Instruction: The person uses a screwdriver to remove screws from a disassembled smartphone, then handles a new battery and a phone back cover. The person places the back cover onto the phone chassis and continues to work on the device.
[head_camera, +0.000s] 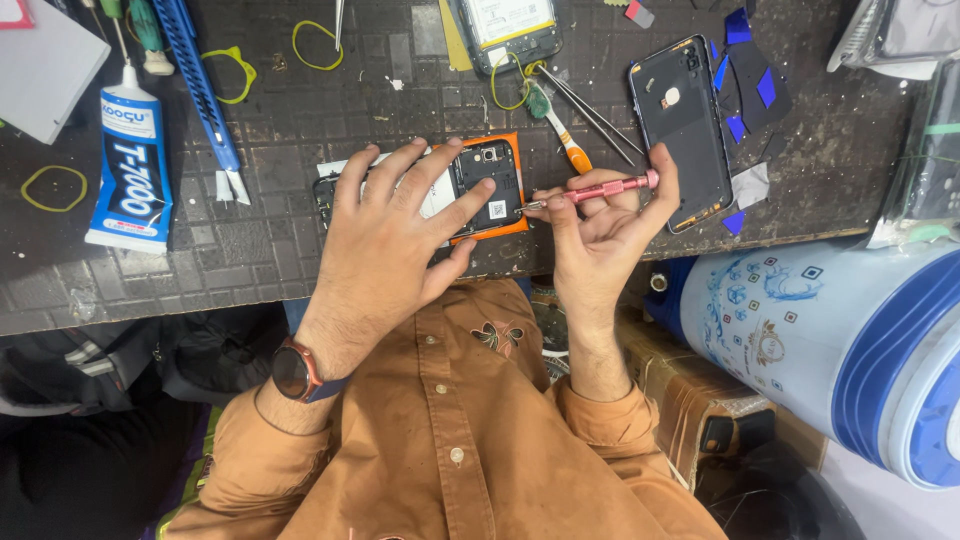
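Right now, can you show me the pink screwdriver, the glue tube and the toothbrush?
pink screwdriver (600, 189), head view, middle of its handle.
glue tube (132, 180), head view, its blue label.
toothbrush (572, 152), head view, its orange handle.

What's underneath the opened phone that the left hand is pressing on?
An orange mat shows at the edges of the opened phone, on the dark table. The left hand covers the phone's other half, so what lies beneath there is hidden.

— From where do we see this?

— We look straight down from a head-worn camera, close above our own chest and the near edge of the workbench (250, 270).

— How much do we take in?

— Our two forearms fill the middle, the bench stretches far and left, and a blue-and-white drum (840, 340) stands at the right. It is our only view.
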